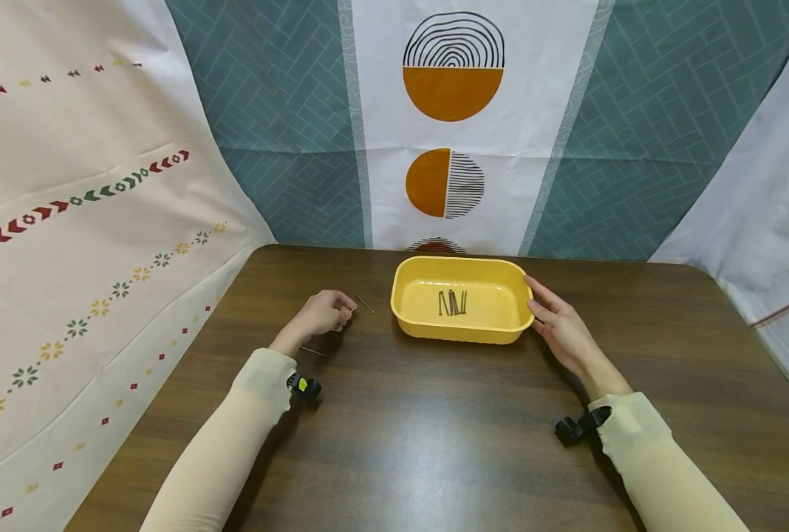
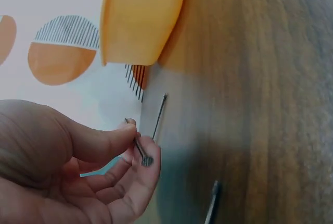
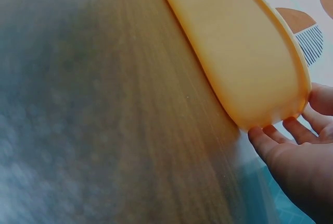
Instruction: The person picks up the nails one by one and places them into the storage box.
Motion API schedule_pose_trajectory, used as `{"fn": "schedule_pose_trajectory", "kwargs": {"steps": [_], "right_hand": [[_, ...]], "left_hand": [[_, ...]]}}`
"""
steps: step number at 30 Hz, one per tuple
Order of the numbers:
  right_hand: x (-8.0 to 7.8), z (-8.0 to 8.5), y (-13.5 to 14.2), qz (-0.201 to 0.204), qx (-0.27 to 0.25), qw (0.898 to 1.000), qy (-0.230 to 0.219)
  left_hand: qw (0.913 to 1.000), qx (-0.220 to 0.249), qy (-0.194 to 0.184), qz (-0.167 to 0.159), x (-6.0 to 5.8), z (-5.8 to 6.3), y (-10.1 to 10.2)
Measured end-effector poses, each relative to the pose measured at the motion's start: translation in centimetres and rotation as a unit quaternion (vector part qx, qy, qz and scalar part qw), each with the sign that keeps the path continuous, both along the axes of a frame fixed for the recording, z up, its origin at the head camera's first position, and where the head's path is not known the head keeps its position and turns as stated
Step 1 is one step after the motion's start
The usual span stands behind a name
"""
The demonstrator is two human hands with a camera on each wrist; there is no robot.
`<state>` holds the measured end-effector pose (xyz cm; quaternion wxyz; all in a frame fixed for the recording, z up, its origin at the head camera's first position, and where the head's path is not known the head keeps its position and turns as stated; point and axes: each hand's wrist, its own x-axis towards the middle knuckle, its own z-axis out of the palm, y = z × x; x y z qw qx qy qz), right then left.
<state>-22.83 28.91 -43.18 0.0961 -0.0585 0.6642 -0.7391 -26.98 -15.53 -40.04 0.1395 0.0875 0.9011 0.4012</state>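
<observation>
My left hand [image 1: 324, 312] pinches a thin dark nail [image 2: 139, 148] between thumb and fingers, its round flat head showing below the fingertips in the left wrist view. Beside that hand, one loose nail [image 1: 364, 304] lies on the table toward the tray and another loose nail [image 1: 313, 352] near the wrist. A yellow plastic tray [image 1: 461, 332] stands on the table with several nails [image 1: 452, 303] side by side on its floor. Spread fairly straight, the fingers of my right hand [image 1: 564, 332] touch the tray's right end, with the thumb at its rim.
The brown wooden table [image 1: 401, 443] reaches back to a patterned cloth backdrop [image 1: 288, 148]. An embroidered white cloth [image 1: 102, 258] hangs along the left edge, and another white cloth [image 1: 760, 192] is on the right.
</observation>
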Motion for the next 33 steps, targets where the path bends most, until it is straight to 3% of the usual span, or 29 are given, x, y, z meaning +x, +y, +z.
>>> {"fn": "schedule_pose_trajectory", "kwargs": {"steps": [6,15,33], "right_hand": [[0.0,0.0,0.0,0.000,0.004,1.000,0.000],[0.0,0.0,0.1,0.000,0.007,1.000,0.004],[0.0,-0.1,0.1,-0.001,0.007,1.000,0.004]], "left_hand": [[0.9964,0.080,-0.019,0.021,-0.2,0.4,0.1],[0.9803,0.196,0.008,0.022,-1.0,1.9,1.8],[0.9641,0.264,0.000,0.023,-1.7,2.4,5.7]]}}
